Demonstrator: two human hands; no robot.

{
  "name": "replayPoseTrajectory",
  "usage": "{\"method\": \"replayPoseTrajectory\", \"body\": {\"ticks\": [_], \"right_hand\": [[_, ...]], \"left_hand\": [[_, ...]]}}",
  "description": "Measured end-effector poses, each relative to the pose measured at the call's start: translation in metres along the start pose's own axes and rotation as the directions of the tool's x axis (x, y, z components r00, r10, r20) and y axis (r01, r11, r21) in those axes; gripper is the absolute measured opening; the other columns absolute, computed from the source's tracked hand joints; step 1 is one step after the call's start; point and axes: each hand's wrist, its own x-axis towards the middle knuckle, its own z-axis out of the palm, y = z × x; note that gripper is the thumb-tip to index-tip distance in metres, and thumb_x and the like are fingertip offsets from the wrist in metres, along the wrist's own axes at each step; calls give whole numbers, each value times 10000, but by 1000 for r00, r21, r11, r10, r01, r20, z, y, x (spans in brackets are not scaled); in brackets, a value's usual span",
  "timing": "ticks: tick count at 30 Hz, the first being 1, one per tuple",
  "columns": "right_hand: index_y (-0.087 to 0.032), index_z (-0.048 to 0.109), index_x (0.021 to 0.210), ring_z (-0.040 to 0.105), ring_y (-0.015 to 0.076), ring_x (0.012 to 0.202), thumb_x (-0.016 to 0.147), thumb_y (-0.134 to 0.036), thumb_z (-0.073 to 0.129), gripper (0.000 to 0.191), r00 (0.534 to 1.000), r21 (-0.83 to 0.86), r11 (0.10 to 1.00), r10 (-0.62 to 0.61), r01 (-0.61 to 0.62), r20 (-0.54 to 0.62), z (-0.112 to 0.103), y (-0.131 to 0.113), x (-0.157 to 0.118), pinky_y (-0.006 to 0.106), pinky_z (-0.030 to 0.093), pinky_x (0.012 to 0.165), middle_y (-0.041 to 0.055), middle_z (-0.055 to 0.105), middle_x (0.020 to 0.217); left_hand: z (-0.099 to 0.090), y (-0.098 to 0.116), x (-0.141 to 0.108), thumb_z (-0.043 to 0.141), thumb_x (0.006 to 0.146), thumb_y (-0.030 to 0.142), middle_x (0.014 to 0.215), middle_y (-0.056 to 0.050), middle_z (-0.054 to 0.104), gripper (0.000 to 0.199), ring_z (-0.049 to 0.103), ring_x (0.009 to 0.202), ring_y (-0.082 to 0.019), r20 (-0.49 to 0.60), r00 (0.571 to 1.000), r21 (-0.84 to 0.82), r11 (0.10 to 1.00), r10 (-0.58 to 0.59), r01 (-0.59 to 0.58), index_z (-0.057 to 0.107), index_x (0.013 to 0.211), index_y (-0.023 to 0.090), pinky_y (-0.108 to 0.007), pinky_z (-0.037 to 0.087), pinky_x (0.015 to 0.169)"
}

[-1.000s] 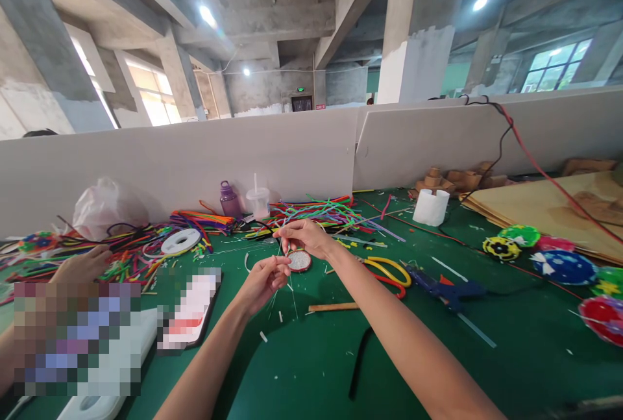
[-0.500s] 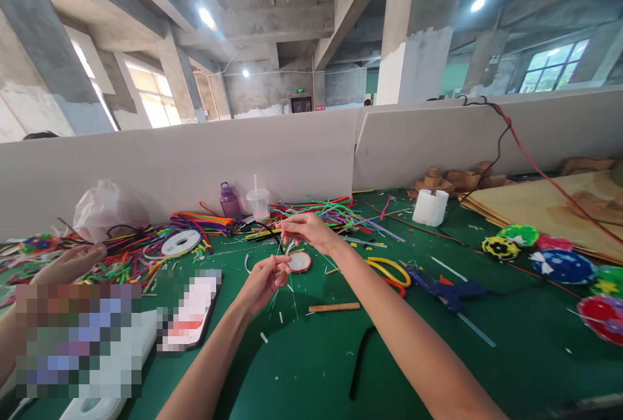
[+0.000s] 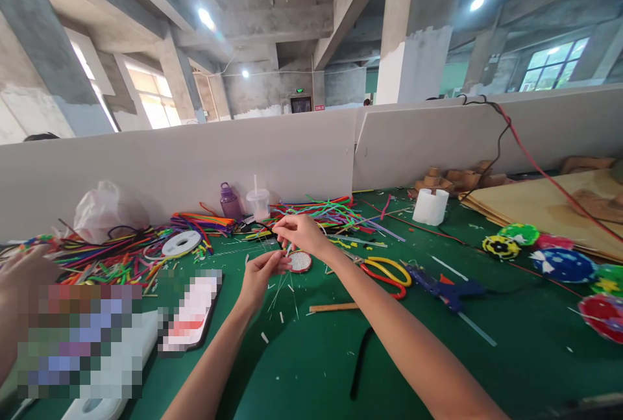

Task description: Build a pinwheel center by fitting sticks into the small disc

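Fingers pinched together, my left hand [image 3: 263, 272] is just left of a small round disc [image 3: 300, 261] with a red rim and a whitish, grainy middle. My right hand [image 3: 302, 234] is above the disc, its thumb and fingertips also closed. Thin pale strands hang about the fingertips of both hands; what exactly each hand pinches is too small to make out. Below the hands, a flat wooden stick [image 3: 333, 308] lies on the green table, with small white scraps around it.
Scissors [image 3: 389, 271] and a blue glue gun [image 3: 445, 288] lie right. A phone [image 3: 192, 309], a white spool [image 3: 182, 243] and another person's hand [image 3: 26, 271] are left. Pipe cleaners [image 3: 331, 213], a purple bottle [image 3: 230, 201] and a lidded cup [image 3: 258, 203] stand or lie behind.
My right hand has shifted slightly left and down, uncovering more of the scissors. My left hand has moved a little. The other person's hand has moved left.
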Motion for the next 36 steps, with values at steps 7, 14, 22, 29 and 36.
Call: {"method": "replayPoseTrajectory", "body": {"ticks": [7, 14, 22, 29, 36], "right_hand": [[-161, 673, 813, 616, 149, 617, 715, -470, 690, 325, 998, -149, 987, -59, 57, -13, 9, 2, -4, 243, 457, 551, 52, 666, 697], [-137, 636, 830, 549, 93, 445, 827, -512, 530, 390, 996, 175, 983, 51, -64, 78, 10, -4, -3, 199, 348, 360, 43, 623, 676], [-125, 656, 803, 519, 70, 461, 733, -319, 666, 206, 992, 252, 967, 8, -41, 129, 8, 4, 0, 183, 369, 387, 19, 611, 659], [-138, 611, 677, 533, 89, 422, 728, -290, 635, 163, 999, 156, 987, 30, -25, -30, 9, 17, 5, 204, 426, 401, -5, 571, 559], [-149, 603, 660, 570, 103, 437, 706, -337, 672, 206, 988, 211, 975, 99, -74, -114, 8, 22, 6, 226, 476, 465, 0, 598, 558]], "left_hand": [[2, -5, -1, 641, 732, 504, 670, -64, 712, 388, 631, 524, -174, -85, 985, 305, 945, 150, -118, 721, 836, 139, -270, 479, 548], [1, -1, -5, 585, 783, 476, 656, -46, 706, 341, 618, 515, -163, -112, 974, 402, 906, 195, -135, 709, 776, 159, -257, 471, 550], [2, -1, -5, 575, 791, 472, 679, -48, 707, 358, 620, 517, -166, -117, 976, 374, 919, 183, -128, 697, 886, 148, -267, 477, 557], [5, -5, -8, 556, 816, 450, 643, -34, 691, 327, 629, 511, -163, -27, 973, 400, 894, 229, -200, 682, 909, 162, -263, 481, 550], [6, -3, -8, 554, 817, 467, 683, -47, 712, 318, 628, 510, -157, -74, 964, 327, 920, 254, -217, 662, 836, 169, -249, 465, 533]]}}
